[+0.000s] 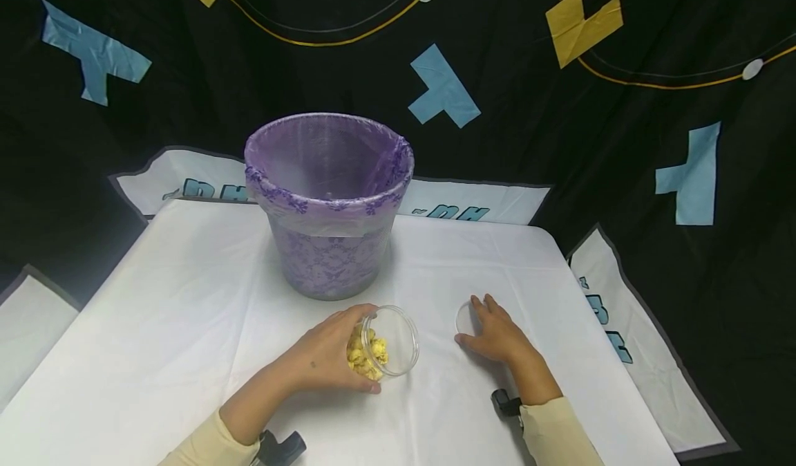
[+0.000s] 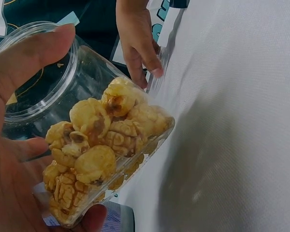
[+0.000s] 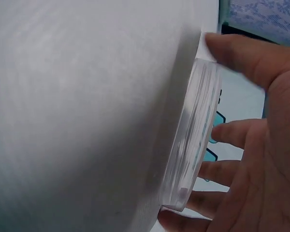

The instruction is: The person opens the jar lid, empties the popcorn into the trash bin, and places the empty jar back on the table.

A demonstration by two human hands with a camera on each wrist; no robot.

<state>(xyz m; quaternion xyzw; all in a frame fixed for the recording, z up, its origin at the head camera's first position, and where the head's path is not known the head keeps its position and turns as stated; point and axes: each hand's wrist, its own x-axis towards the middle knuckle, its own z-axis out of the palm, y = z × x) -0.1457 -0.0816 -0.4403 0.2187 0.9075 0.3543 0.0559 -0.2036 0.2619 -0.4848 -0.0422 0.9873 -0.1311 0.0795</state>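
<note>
Black curtain fills the background, and out in front of it spreads the white-covered table. White panels with blue lettering show along its far edge. Up at the far side stands the purple patterned bin, upright, a see-through liner folded over its rim.

Now to the 2 hands! Over on the left, the left hand has a firm hold, thumb and fingers curved around the clear jar. Across on the other side, the right hand is spread, fingers loose and apart around the clear lid; whether any fingertip touches it, you can't tell.

Up on the curtain, 3 blue tape pieces and 2 yellow ones stand out.

Back to that jar: uncapped, it's tilted in front of the bin, nearer the wearer, its mouth leaning toward the right hand. Whether its base meets the table is hard to say. Smaller again, the lid lies flat on the table, right of the jar and well apart from it. And inside the jar, yellow, lumpy popcorn-like pieces pile against the lower wall, some wrinkled like walnuts.
</note>
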